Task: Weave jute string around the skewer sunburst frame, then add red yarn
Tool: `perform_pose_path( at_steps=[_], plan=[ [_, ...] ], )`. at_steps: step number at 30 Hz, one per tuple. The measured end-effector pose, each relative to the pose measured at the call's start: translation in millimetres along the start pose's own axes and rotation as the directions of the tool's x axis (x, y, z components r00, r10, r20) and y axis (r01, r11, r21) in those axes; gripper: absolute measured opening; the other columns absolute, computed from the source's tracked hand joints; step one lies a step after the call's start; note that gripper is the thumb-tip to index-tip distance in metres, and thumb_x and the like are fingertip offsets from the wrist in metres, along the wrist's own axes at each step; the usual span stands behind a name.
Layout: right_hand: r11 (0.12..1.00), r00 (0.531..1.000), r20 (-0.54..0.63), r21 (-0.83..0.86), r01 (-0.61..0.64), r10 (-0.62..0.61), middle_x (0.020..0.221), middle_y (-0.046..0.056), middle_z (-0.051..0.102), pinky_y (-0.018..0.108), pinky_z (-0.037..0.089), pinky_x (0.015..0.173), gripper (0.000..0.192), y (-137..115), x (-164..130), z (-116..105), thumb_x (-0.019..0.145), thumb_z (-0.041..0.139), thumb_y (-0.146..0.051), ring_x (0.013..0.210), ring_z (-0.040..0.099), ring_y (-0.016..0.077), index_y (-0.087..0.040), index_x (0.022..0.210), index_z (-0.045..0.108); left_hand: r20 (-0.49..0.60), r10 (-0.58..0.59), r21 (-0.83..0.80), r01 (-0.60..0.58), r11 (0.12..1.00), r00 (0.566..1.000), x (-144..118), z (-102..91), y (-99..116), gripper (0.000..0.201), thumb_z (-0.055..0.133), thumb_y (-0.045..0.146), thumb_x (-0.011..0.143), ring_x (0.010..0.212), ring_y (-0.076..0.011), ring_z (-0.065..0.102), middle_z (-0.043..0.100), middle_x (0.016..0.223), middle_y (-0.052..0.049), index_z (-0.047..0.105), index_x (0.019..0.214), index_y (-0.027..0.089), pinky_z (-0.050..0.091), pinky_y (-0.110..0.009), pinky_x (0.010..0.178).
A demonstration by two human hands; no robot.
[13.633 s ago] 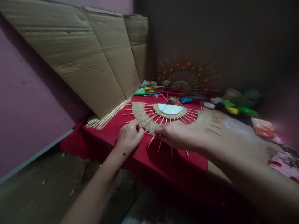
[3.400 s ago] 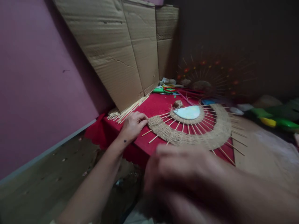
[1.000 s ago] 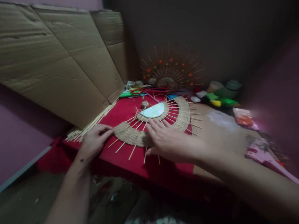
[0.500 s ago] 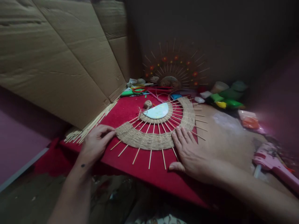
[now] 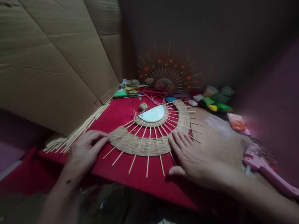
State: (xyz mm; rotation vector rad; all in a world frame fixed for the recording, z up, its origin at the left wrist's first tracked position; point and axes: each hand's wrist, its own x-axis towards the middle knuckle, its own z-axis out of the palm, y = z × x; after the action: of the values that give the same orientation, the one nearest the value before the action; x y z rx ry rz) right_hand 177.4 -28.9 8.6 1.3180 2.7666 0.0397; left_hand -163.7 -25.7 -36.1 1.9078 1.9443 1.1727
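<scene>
A half-round woven fan of thin sticks and twine lies on the red cloth, its sticks poking out past the broad outer band. Its centre is a pale blue half disc edged by a narrower woven band. At the outer band's left end, my left hand pinches thumb and forefinger together on what looks like a thin strand of twine. My right hand lies flat over the band's lower right, fingers spread and thumb apart. A small ball of twine rests behind the half disc.
Loose sticks lie in a bundle along a big cardboard sheet at left. Another fan with red flowers leans at the back. Red-handled scissors, coloured packets and a pink glue gun lie around.
The view has shifted slightly, so most things sit a little further left and lower. My left hand still pinches at the band's left end; my right hand stays flat on the fan.
</scene>
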Motion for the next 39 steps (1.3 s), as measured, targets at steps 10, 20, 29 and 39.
perform_pose_path(
  at_steps=[10, 20, 29, 39],
  plan=[
    [0.896, 0.909, -0.137, 0.163, 0.413, -0.394, 0.095, 0.011, 0.064, 0.031, 0.046, 0.069, 0.025, -69, 77, -33, 0.088, 0.047, -0.018, 0.084, 0.058, 0.0199, -0.014, 0.104, 0.064, 0.014, 0.013, 0.007, -0.013, 1.000, 1.000, -3, 0.7, 14, 0.016, 0.052, 0.030, 0.080, 0.081, -0.0172, 0.057, 0.062, 0.080, -0.002, 0.064, 0.076, 0.020, 0.043, -0.030, 0.076],
    [0.841, 0.846, -0.199, 0.134, 0.524, -0.495, 0.102, 0.011, 0.061, 0.027, 0.036, 0.058, 0.022, -112, 133, -17, 0.084, 0.046, -0.012, 0.079, 0.055, 0.0169, -0.013, 0.100, 0.062, 0.004, -0.058, -0.087, 0.058, 0.994, 0.998, -5, 0.5, 14, 0.011, 0.053, 0.025, 0.077, 0.079, -0.0167, 0.056, 0.062, 0.078, -0.002, 0.062, 0.075, 0.019, 0.044, -0.030, 0.073],
    [0.774, 0.764, -0.149, -0.224, 0.592, -0.628, 0.085, 0.014, 0.059, 0.028, 0.031, 0.049, 0.023, -125, 121, -23, 0.088, 0.035, -0.005, 0.074, 0.053, 0.0204, -0.007, 0.096, 0.057, -0.067, -0.208, -0.207, 0.190, 0.960, 0.976, -5, 1.8, 12, 0.010, 0.054, 0.026, 0.073, 0.068, -0.0139, 0.056, 0.062, 0.070, 0.001, 0.060, 0.071, 0.018, 0.043, -0.026, 0.064],
    [0.829, 0.793, -0.243, -0.187, 0.527, -0.559, 0.097, 0.012, 0.054, 0.029, 0.037, 0.057, 0.019, -115, 118, -10, 0.091, 0.035, -0.014, 0.082, 0.050, 0.0212, -0.013, 0.096, 0.053, -0.146, -0.257, -0.334, 0.197, 0.922, 0.955, -7, -4.1, 12, 0.008, 0.056, 0.023, 0.069, 0.066, -0.0128, 0.053, 0.059, 0.069, 0.001, 0.060, 0.071, 0.016, 0.042, -0.025, 0.067]
  ],
)
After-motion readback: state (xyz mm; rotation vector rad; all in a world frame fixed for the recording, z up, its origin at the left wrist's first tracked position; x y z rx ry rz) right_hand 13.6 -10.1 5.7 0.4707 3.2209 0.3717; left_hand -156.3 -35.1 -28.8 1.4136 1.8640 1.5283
